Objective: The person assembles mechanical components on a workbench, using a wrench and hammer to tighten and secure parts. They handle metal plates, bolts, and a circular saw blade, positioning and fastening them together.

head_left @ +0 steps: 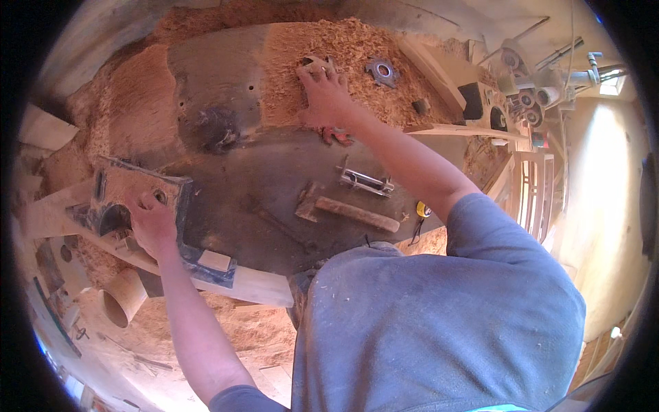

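A dark metal machine table (261, 185), heaped with wood shavings (329, 62) at its far end, is seen from above. The right hand (328, 96) is stretched far across the table, with the fingers spread and laid over a small metal cutter piece (317, 65) lying in the shavings; the fingertips touch it, but whether it is actually gripped cannot be told, since the hand covers most of it. Just to the right of that hand, a toothed cutter head (382, 71) with a central bore lies on the shavings, apart from the fingers. The left hand (152, 223) is set down at the near left, resting palm down on a dusty metal plate (137, 189) with round holes, which sits on a pale wooden beam (240, 285); nothing is clasped, the fingers being merely pressed onto the plate's surface beside a large round opening (115, 218). Between the two arms, on the bare part of the table, a hammer with a wooden handle (350, 211) lies flat, and just beyond it a small metal bracket (365, 180) is seen. A red object (336, 136) is partly hidden under the right wrist. A yellow tape measure (423, 209) lies at the table's near right edge. Below the beam, at the near left, a hollow wooden cylinder (123, 296) lies on the shavings-covered floor.
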Tool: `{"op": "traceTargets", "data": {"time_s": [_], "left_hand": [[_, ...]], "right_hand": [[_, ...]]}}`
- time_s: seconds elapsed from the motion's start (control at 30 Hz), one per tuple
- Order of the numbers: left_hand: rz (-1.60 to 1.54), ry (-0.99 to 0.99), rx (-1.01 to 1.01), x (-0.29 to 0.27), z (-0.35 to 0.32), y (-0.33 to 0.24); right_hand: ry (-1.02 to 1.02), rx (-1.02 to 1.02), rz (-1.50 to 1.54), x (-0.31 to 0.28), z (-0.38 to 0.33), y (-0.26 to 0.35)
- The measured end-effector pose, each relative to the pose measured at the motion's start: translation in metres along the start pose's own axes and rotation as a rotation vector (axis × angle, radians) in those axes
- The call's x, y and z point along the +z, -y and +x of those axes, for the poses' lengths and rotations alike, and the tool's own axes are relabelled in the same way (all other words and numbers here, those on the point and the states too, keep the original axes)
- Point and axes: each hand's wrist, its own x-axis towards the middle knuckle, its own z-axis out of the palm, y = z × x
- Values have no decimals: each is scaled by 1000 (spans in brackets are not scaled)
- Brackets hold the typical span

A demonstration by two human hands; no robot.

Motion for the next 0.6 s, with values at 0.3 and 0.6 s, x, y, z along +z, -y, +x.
{"op": "traceTargets", "data": {"time_s": [0.3, 0.6], "left_hand": [[-15, -35, 27, 7, 7, 8], [130, -95, 104, 26, 22, 37]], "right_hand": [[-70, 29, 320, 14, 16, -38], [-227, 69, 137, 17, 61, -33]]}}
